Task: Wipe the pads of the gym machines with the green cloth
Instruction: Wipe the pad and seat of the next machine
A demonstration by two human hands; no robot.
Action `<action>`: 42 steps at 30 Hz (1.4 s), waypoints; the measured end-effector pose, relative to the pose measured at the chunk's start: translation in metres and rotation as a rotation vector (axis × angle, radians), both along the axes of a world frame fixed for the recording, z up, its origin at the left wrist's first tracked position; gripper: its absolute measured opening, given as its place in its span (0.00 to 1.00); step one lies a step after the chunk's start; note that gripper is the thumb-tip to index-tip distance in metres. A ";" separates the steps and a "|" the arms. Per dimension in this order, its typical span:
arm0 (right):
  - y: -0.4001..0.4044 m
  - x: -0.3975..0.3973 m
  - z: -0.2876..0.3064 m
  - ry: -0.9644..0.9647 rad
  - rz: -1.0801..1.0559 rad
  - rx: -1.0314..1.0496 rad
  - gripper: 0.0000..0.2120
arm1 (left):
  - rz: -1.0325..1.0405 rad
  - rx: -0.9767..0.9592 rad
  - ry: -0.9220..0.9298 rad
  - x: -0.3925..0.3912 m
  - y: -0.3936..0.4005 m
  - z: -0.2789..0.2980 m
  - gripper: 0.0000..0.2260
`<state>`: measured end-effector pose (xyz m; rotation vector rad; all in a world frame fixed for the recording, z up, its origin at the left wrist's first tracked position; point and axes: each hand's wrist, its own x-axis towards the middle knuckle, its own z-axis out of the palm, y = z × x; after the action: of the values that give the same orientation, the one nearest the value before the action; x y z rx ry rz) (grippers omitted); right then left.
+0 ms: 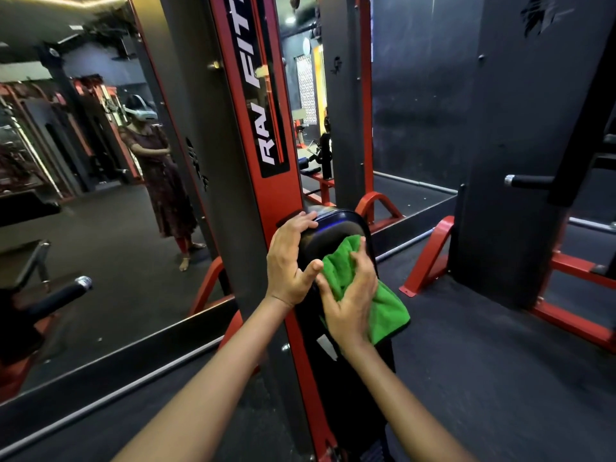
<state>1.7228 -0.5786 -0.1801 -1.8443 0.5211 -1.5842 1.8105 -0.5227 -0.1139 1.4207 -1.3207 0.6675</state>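
Observation:
A black padded cushion (336, 230) is mounted on a red and grey machine upright (263, 135) at the centre of the head view. My right hand (350, 300) grips a bunched green cloth (386, 305) and holds it against the pad's lower part. My left hand (290, 261) curls round the pad's left edge, fingers over its top corner, thumb near the cloth. The lower half of the pad is hidden behind the cloth and my hands.
A large wall mirror (100, 195) on the left reflects a person standing and other machines. Red floor frames (430, 258) and a dark grey machine column (520, 161) stand to the right. A black handle (56, 300) juts out at the lower left. Dark rubber floor lies around.

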 end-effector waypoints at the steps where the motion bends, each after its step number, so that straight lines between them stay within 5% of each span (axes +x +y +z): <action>1: 0.001 0.000 -0.006 0.025 0.004 -0.064 0.28 | -0.001 0.000 -0.001 0.000 0.000 0.000 0.39; 4: -0.005 -0.007 -0.024 0.155 -0.059 -0.099 0.29 | 0.003 -0.002 -0.004 0.000 -0.001 -0.001 0.39; 11: 0.030 0.004 -0.009 0.153 -0.218 0.231 0.32 | 0.005 -0.011 -0.001 0.001 -0.001 -0.001 0.38; 18: 0.001 -0.016 -0.058 0.232 -0.222 -0.190 0.23 | 0.038 -0.006 -0.019 0.001 -0.002 -0.004 0.34; 23: -0.014 -0.003 -0.016 0.125 -0.257 0.050 0.22 | 0.052 -0.005 -0.034 0.001 -0.002 -0.002 0.32; 30: 0.005 -0.029 -0.065 0.462 -0.253 -0.316 0.30 | 0.052 -0.011 -0.037 0.003 -0.003 -0.005 0.30; 36: -0.010 -0.021 -0.038 0.311 -0.233 -0.312 0.23 | 0.070 0.001 -0.029 0.002 -0.003 -0.004 0.29; 42: -0.003 -0.030 -0.072 0.392 -0.215 -0.437 0.24 | 0.064 0.002 -0.025 0.002 -0.004 -0.005 0.28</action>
<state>1.6923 -0.5811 -0.2517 -2.5311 0.5941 -1.5653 1.8122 -0.5263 -0.1190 1.4654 -1.3002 0.7287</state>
